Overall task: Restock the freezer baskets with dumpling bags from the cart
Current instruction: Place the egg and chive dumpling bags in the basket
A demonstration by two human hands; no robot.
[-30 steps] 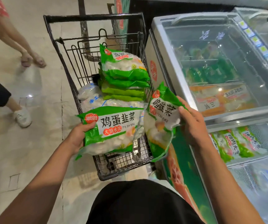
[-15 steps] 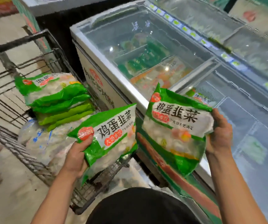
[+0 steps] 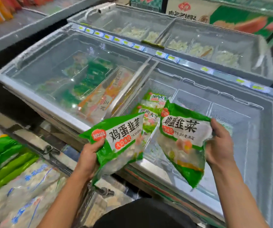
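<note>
Open freezer basket (image 3: 231,112) below; each hand, left (image 3: 89,155), right (image 3: 219,145), grips a dumpling bag (image 3: 121,139).

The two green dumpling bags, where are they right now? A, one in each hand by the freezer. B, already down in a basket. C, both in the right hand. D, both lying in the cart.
A: the left hand grips one green bag and the right hand grips the other bag, both held up at the open freezer.
</note>
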